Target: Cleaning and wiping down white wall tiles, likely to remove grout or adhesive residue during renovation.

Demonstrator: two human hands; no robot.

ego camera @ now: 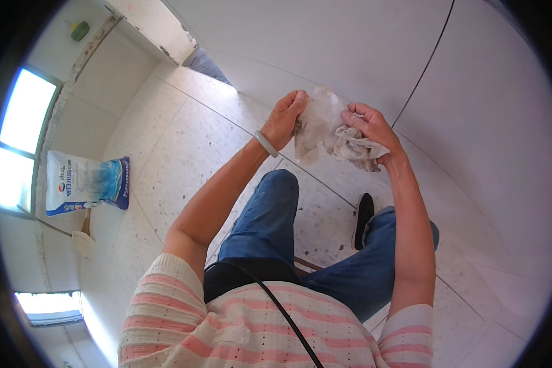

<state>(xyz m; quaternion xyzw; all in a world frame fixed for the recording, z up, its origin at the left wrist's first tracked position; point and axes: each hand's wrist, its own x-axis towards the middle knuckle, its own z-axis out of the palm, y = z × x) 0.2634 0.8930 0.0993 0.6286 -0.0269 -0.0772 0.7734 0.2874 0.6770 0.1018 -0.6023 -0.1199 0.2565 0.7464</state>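
Both hands are raised in front of a pale tiled wall, above the knees. My left hand (285, 117), with a pale bangle at the wrist, pinches one side of a thin, whitish, stained wipe or cloth (321, 119) between thumb and fingers. At the other side, my right hand (370, 124) grips the same sheet by the fingertips. A crumpled, dirty pale cloth or wad of wipes (356, 149) bunches under the right palm and hangs below it. Whether the wad and the sheet are one piece, I cannot tell.
A white and blue printed plastic sack (87, 184) stands by the left wall, with a wooden-handled tool (85, 237) beside it. Pale tiled wall (464, 138) rises close in front. My jeans-clad knees are over the speckled floor (179, 138). A green object (79, 31) sits at upper left.
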